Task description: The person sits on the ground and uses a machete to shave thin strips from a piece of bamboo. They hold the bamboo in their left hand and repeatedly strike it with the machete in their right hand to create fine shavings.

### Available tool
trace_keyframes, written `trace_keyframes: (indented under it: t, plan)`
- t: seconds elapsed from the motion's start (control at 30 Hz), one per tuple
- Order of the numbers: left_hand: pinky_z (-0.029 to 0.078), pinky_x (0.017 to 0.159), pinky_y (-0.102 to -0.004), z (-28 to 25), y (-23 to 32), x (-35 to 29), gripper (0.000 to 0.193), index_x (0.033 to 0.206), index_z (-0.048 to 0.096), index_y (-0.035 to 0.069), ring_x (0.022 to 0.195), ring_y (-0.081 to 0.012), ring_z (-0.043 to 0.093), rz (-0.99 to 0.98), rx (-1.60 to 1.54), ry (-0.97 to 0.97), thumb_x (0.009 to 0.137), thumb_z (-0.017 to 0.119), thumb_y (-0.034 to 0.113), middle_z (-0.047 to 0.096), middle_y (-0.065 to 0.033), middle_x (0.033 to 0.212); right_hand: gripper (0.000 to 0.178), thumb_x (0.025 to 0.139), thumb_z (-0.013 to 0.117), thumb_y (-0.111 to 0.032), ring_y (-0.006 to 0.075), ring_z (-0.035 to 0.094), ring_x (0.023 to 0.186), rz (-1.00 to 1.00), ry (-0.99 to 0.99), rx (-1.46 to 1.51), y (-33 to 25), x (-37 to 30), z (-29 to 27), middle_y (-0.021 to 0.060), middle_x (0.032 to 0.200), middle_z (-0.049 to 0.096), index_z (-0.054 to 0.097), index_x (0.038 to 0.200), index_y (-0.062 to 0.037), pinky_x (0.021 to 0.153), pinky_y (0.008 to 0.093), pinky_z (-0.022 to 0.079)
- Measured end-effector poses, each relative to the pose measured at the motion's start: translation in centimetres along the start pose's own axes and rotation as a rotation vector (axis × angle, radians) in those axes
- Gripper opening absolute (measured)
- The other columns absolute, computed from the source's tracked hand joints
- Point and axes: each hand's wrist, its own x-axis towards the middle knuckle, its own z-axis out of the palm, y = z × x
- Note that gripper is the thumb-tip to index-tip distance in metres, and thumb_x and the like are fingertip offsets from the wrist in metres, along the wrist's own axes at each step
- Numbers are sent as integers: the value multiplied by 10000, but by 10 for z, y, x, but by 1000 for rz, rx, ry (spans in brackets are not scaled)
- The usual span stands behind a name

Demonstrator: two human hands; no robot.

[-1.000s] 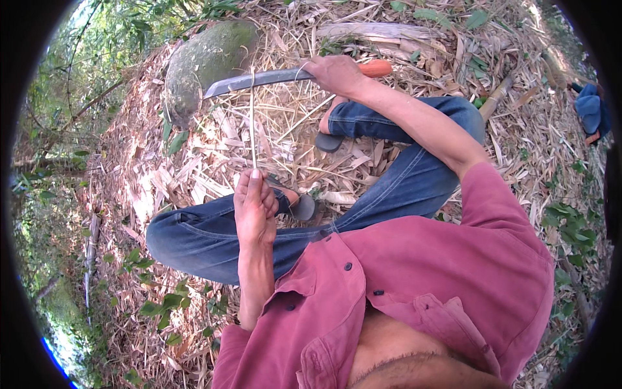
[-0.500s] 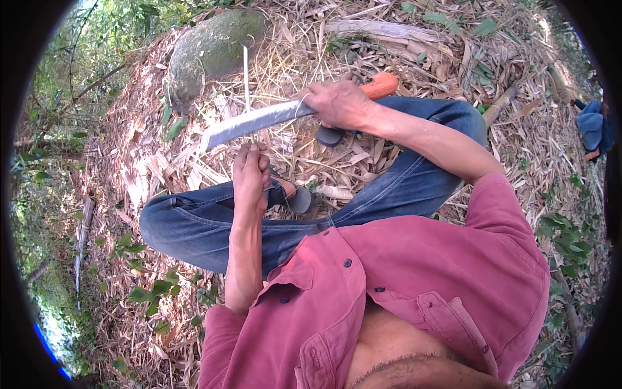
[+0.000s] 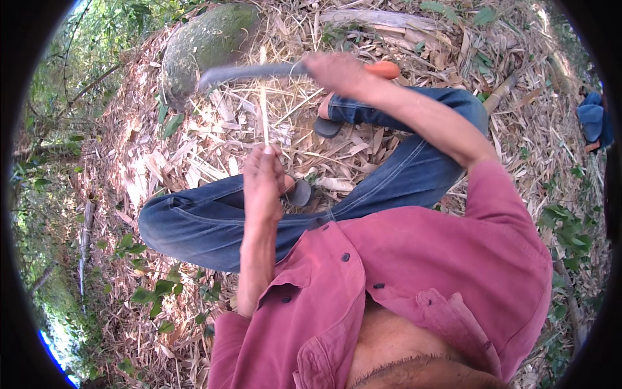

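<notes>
My right hand (image 3: 338, 72) is closed around a machete (image 3: 243, 73) where the blade meets the handle. Its orange handle (image 3: 383, 69) sticks out to the right of the fist, and the motion-blurred blade reaches left. Nearer my body, my left hand (image 3: 262, 181) pinches the lower end of a thin pale strip (image 3: 264, 113) that looks like split bamboo. The strip points away from me, and the blade crosses it near its far end. Whether blade and strip touch I cannot tell.
A mossy rock (image 3: 210, 48) lies at the far left, and a weathered log (image 3: 382, 21) at the far side. Dry leaves and shavings cover the ground between my bent legs (image 3: 395, 175). Blue cloth (image 3: 591, 120) lies at the far right.
My right hand has moved the machete away from my body along the strip, toward its far end. My left hand has shifted slightly right, still holding the strip.
</notes>
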Motion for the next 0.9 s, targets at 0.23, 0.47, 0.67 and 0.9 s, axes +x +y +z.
trace_keyframes:
  t: [0.23, 0.47, 0.67, 0.9]
  plan:
    - [158, 373, -184, 3, -2, 24, 206, 967, 529, 40, 435, -6, 234, 74, 169, 71, 975, 406, 205, 302, 85, 578, 190, 911, 465, -198, 229, 654, 626, -258, 62, 57, -16, -14, -10, 110, 748, 606, 545, 895, -26, 469, 337, 537]
    - [151, 374, -190, 12, 9, 19, 187, 901, 499, 57, 437, -4, 226, 119, 132, 67, 975, 411, 204, 285, 92, 565, 126, 831, 517, -139, 272, 657, 638, -336, 292, 111, -15, -8, 11, 127, 746, 610, 556, 873, -26, 498, 339, 540]
    - [147, 366, -184, 14, 8, -1, 192, 893, 503, 74, 422, 1, 211, 108, 129, 29, 975, 429, 231, 288, 96, 551, 177, 895, 489, -194, 235, 656, 621, -131, 152, 9, 16, 7, 15, 109, 710, 619, 549, 833, -39, 490, 349, 542]
    - [150, 375, -180, 2, -8, -1, 201, 909, 533, 75, 439, 8, 224, 149, 213, 75, 972, 424, 231, 292, 100, 556, 167, 884, 507, -213, 255, 658, 643, 94, 100, 52, 51, 6, -19, 122, 718, 630, 569, 886, -57, 522, 391, 534]
